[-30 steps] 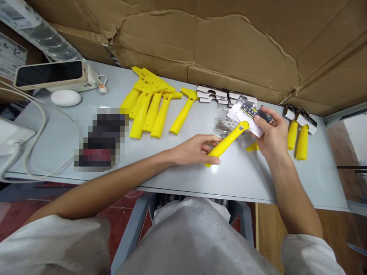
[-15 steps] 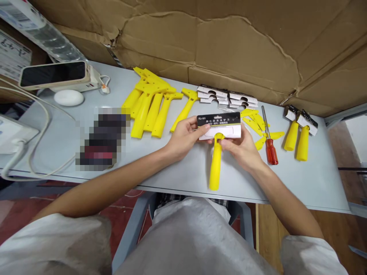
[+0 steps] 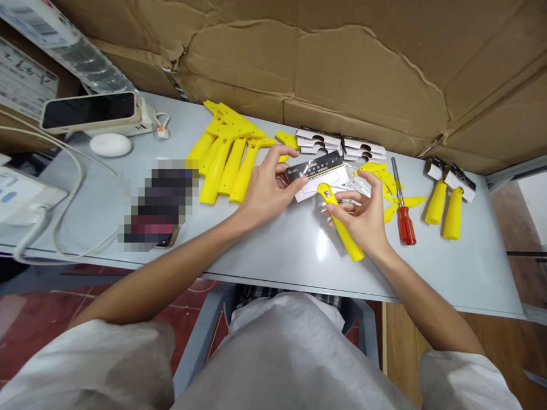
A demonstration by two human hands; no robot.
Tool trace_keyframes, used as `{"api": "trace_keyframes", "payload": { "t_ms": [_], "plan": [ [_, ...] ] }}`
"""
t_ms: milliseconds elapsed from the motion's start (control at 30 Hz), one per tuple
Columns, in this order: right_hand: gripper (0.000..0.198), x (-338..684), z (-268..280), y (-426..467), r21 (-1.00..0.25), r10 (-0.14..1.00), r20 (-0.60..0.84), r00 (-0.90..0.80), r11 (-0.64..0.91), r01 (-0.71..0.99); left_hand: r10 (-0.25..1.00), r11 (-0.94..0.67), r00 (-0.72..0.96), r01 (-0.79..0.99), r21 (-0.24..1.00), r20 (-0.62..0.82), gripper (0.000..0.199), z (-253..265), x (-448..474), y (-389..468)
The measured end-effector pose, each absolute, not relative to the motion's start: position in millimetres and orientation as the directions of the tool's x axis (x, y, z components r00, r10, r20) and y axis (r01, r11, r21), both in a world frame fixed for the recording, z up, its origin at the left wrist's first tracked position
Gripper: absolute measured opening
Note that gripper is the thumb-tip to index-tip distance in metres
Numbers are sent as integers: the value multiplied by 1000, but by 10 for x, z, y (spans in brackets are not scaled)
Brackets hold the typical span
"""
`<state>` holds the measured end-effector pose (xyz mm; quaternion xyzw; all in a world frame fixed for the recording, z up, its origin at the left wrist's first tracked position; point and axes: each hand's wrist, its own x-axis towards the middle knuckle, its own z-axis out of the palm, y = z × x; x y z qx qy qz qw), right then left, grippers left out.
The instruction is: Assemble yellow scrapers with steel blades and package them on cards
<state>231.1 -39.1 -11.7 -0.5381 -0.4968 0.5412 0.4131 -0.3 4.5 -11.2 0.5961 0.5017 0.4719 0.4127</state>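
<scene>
A yellow scraper handle (image 3: pixel 348 242) tilts across the space in front of me, its upper end against a black-and-white card sleeve (image 3: pixel 322 171). My left hand (image 3: pixel 267 188) pinches the sleeve by its left end, thumb on the printed face. Lower down, my right hand (image 3: pixel 365 216) grips the handle near its top between thumb and fingers. Whether the scraper's head sits inside the sleeve cannot be seen. Behind my right hand lie some metal pieces (image 3: pixel 358 183) and small yellow plastic parts (image 3: pixel 384 173).
Several yellow scraper handles (image 3: pixel 213 176) are piled left of my hands. Folded card sleeves (image 3: pixel 363 149) lie at the back by the cardboard (image 3: pixel 363 74). Rightward are a red screwdriver (image 3: pixel 405 225) and two sleeved scrapers (image 3: pixel 452 213). A phone (image 3: pixel 89 111) and cables occupy the left.
The handle has swung from nearly upright to a slant, its lower end moving right. The sleeve has tilted, right end up, and my right hand has shifted from the sleeve onto the handle.
</scene>
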Motion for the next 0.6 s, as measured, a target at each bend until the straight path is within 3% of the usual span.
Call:
{"api": "trace_keyframes", "payload": {
  "t_ms": [133,200,400,600],
  "plan": [
    [61,2353,-208,-400,-938,985,4,-173,64,341,937,-344,139,527,777,321,15,-107,-4,50],
    [48,2357,-256,-406,-853,970,85,-227,188,486,916,-399,223,596,697,334,22,-122,-6,64],
    [47,2347,-319,-393,-696,949,169,-268,307,649,842,-537,435,724,433,319,54,-193,-24,90],
    [49,2309,-369,-362,-623,928,204,-313,370,690,859,-503,429,810,301,279,49,-255,-26,104]
  ]
}}
